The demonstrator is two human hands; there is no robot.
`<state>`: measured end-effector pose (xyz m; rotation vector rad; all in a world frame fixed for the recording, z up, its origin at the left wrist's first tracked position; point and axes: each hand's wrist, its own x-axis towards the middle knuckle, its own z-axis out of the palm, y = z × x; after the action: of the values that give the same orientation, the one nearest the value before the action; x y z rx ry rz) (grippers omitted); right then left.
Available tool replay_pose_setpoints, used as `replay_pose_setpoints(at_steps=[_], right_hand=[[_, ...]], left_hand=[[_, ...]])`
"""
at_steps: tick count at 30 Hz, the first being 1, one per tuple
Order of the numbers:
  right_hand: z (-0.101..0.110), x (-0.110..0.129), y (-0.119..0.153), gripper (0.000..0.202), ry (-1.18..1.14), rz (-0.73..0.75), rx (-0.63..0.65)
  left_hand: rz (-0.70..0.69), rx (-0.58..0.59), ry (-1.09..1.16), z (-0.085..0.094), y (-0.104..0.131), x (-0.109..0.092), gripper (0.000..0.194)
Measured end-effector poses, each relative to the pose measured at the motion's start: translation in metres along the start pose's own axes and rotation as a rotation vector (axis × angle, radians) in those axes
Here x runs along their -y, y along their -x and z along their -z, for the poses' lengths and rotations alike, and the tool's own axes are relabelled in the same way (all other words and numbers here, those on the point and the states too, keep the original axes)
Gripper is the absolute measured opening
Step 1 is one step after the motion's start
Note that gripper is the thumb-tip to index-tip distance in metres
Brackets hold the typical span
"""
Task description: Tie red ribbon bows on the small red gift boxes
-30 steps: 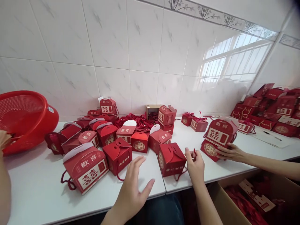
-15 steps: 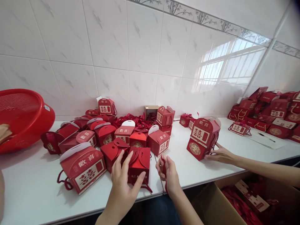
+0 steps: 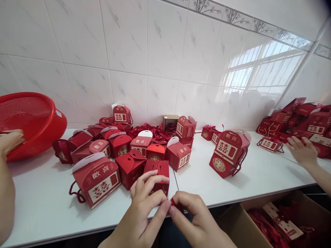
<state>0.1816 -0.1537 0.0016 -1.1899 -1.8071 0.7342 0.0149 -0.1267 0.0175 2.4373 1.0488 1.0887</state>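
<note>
Single head-worn view, looking forward and down across the white surface to the far tiled wall. The wearer's left hand and right hand appear close, at the near edge; a red plastic basket bounds the left, a cardboard carton the near right.

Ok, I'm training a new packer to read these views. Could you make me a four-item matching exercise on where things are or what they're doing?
1. Red basket
2. Cardboard carton
3. Right hand
4. Bamboo-patterned band

A. Below the tabletop, right
B. High on the wall
C. Far left
D. Pinching a small red piece

Pairs: 1-C, 2-A, 3-D, 4-B
</note>
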Motion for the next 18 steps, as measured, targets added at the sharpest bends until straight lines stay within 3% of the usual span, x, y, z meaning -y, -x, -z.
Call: replay_pose_setpoints(at_steps=[3, 8, 13, 18], right_hand=[[0.001, 0.001, 0.001, 0.027, 0.006, -0.026, 0.016], [-0.001, -0.001, 0.008, 0.025, 0.014, 0.007, 0.02], [-0.005, -0.017, 0.013, 0.024, 0.021, -0.043, 0.017], [-0.005, -0.024, 0.013, 0.02, 0.0, -0.053, 0.067]], left_hand=[[-0.04, -0.007, -0.034, 0.004, -0.002, 0.003, 0.021], [-0.121, 0.117, -0.015, 0.009, -0.002, 0.004, 0.019], [-0.137, 0.025, -0.006, 0.009, -0.002, 0.003, 0.019], [-0.176, 0.13, -0.048, 0.014, -0.006, 0.005, 0.015]])
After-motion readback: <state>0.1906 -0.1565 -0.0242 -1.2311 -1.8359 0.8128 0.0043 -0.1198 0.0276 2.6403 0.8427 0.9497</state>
